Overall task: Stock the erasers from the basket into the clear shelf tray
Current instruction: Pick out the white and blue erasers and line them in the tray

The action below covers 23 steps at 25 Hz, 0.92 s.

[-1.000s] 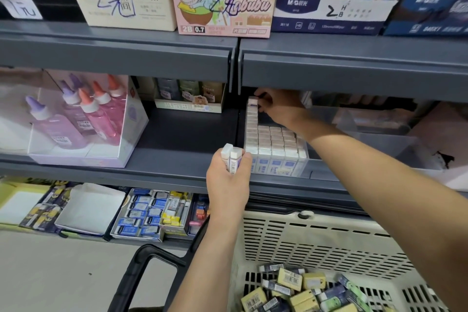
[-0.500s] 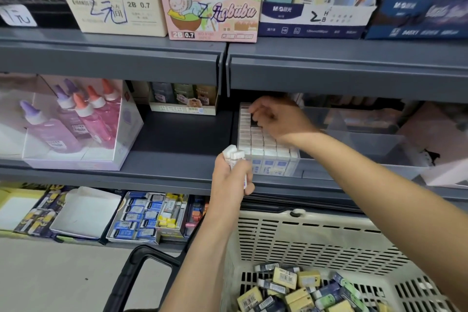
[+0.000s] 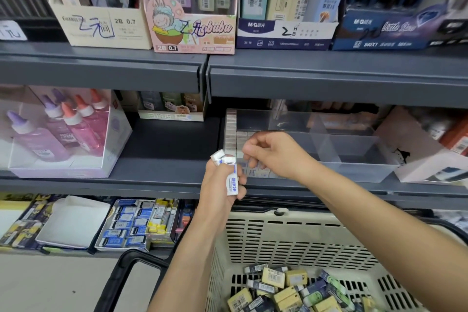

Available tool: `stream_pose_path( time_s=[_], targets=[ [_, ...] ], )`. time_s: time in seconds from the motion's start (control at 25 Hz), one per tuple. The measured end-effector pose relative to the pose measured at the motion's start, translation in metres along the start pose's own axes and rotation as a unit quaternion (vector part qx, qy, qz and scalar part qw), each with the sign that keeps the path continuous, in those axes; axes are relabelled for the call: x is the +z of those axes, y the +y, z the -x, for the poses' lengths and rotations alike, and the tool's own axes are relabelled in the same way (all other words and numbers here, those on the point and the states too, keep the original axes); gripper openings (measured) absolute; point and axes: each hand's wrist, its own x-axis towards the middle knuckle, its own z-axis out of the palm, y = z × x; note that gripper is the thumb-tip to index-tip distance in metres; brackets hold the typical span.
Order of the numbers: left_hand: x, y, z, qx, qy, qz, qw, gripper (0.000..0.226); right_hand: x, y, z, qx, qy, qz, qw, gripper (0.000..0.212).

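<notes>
Right hand [image 3: 274,156] has pulled back out of the clear tray [image 3: 354,172]. A second ago it was deep at the tray's 12 o'clock end, setting an eraser on the far-left column. Now it sits at the tray's front edge, fingers loosely curled, nothing seen in them, fingertips just beside the left hand's stock.

Left hand [image 3: 221,187] grasps two white erasers [image 3: 232,181] upright, tilted toward 1 o'clock, in the same spot as before, in front of the shelf [image 3: 162,177] lip.

Stocked rows [image 3: 231,129] fill only the tray's left part; the compartments toward 3 o'clock look unfilled.

Basket [image 3: 291,243] at 6 o'clock holds a loose pile of erasers [image 3: 286,289].

Meaning: one placement looks done and the right hand is likely coming for the next eraser. Task is early; plenty left.
</notes>
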Motion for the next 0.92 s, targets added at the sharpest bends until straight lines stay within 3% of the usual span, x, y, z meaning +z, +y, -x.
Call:
stream_pose_path(
  time_s=[0.24, 0.52, 0.64, 0.72, 0.84, 0.92],
  targets=[
    [0.002, -0.005, -0.001, -0.016, -0.021, -0.043, 0.999, 0.016, 0.007, 0.002, 0.004, -0.015, -0.023, 0.008, 1.0, 0.007],
    [0.002, -0.01, -0.002, 0.04, -0.047, -0.177, 0.982, 0.024, 0.001, 0.005, 0.005, -0.02, -0.062, 0.014, 0.998, 0.012],
    [0.0, -0.006, -0.003, 0.07, 0.025, -0.163, 0.984, 0.007, -0.02, 0.003, -0.006, -0.023, -0.03, 0.001, 0.999, 0.016],
    [-0.004, -0.004, -0.004, 0.079, 0.075, -0.124, 0.986, 0.015, -0.038, 0.002, -0.028, 0.009, 0.037, -0.016, 0.999, 0.01],
    [-0.004, -0.004, -0.001, 0.109, 0.069, -0.197, 0.972, 0.021, -0.047, 0.009, -0.065, 0.012, 0.083, 0.19, 0.978, 0.022],
    [-0.002, -0.005, 0.002, 0.144, 0.064, -0.246, 0.956, 0.022, -0.036, 0.015, -0.08, -0.028, 0.072, 0.221, 0.972, 0.017]
  ],
)
